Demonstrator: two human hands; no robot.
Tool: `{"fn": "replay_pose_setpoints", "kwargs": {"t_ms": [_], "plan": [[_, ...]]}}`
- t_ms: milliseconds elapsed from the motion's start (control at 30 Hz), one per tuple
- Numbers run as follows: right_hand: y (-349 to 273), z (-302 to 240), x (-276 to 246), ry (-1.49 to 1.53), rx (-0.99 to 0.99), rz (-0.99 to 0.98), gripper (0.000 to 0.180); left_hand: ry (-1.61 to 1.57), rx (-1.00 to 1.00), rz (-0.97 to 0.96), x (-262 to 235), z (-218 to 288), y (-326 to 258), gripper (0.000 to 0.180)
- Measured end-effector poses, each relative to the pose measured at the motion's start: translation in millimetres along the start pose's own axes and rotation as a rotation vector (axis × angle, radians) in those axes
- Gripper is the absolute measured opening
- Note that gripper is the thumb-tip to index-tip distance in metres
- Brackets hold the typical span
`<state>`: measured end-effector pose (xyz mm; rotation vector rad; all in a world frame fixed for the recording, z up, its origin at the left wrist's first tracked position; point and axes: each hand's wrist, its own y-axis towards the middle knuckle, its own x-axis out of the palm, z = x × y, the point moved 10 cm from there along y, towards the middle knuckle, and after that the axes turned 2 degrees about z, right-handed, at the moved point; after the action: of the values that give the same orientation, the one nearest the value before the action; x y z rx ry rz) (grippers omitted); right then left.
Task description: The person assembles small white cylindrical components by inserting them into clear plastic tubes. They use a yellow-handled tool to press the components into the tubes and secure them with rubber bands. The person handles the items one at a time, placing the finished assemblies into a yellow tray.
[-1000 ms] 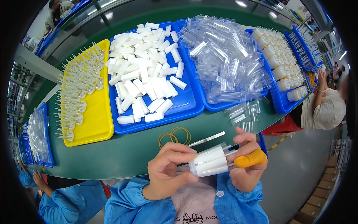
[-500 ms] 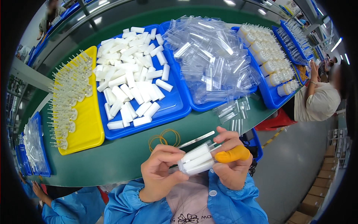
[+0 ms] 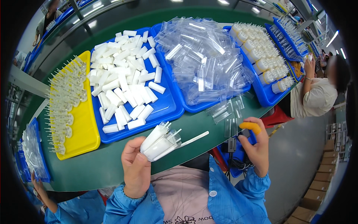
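Observation:
My left hand (image 3: 135, 166) grips a bundle of white tubes in clear plastic sleeves (image 3: 158, 142) over the table's near edge. Thin white stems poke from its upper end. A long, narrow white stick (image 3: 194, 139) slants out to the right from beside the bundle; how it is held is hidden. To the right, my right hand (image 3: 257, 145) holds nothing, thumb and index finger apart, with a yellow finger cot (image 3: 250, 127) on the index finger. Nearest to it are loose clear sleeves (image 3: 232, 127) at the table edge.
Blue trays hold white tubes (image 3: 126, 84), clear sleeves (image 3: 205, 56) and banded white bundles (image 3: 261, 56). A yellow tray (image 3: 84, 128) carries stemmed clear parts. Below the table's right edge sits a dark boxy device with cables (image 3: 232, 145). Co-workers sit at right (image 3: 313, 93) and lower left (image 3: 76, 207).
My right hand has let go of the bundle and moved up to the right. My left hand has carried the bundle leftward and tilted it upward. The yellow rubber bands no longer show on the table.

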<state>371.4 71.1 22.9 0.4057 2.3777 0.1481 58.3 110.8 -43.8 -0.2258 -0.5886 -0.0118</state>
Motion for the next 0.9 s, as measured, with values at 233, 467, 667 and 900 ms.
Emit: {"fn": "replay_pose_setpoints", "kwargs": {"t_ms": [233,467,667,900], "plan": [[-7,19,12,-0.309,-0.107,-0.024,0.034,-0.106,-0.025,-0.04,7,1,-1,0.044],[-16,35,-10,-0.075,0.04,0.239,0.02,-0.108,-0.043,-0.042,6,-4,1,0.04],[-20,18,1,0.84,0.226,0.226,0.02,0.181,0.227,-0.123,29,17,-10,0.036],[-8,-34,33,0.884,0.145,0.09,0.02,0.625,0.522,-0.286,59,35,-26,0.037]]}}
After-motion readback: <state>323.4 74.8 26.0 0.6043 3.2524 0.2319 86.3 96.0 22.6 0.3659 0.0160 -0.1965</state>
